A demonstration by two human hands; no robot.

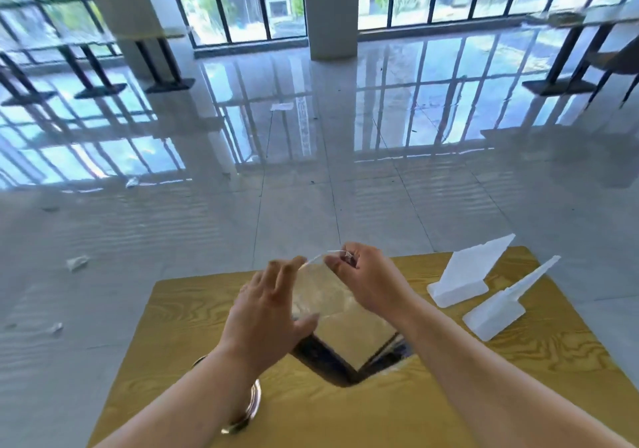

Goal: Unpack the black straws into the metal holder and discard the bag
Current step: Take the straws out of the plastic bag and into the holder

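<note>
Both on bag (pixel 321 295): right hand (pixel 366 274) pinches, left hand (pixel 266 312) splayed.

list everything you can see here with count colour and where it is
table: one, yellow wood grain, under the hands
clear bag: one, transparent, held above the table between the hands
metal holder: one, mirror-shiny, on the table below the bag; dark inside, contents unclear
foam pieces: two, white, right side of the table
round metal thing: one, silver, partly hidden by the left forearm
crumpled scraps: at least three, whitish, on the floor to the left
pillars: two, white, by the windows
far tables: several, black legs, near the windows
left hand: fingers spread, at the bag's left side
right hand: pinches the bag's top edge
</note>
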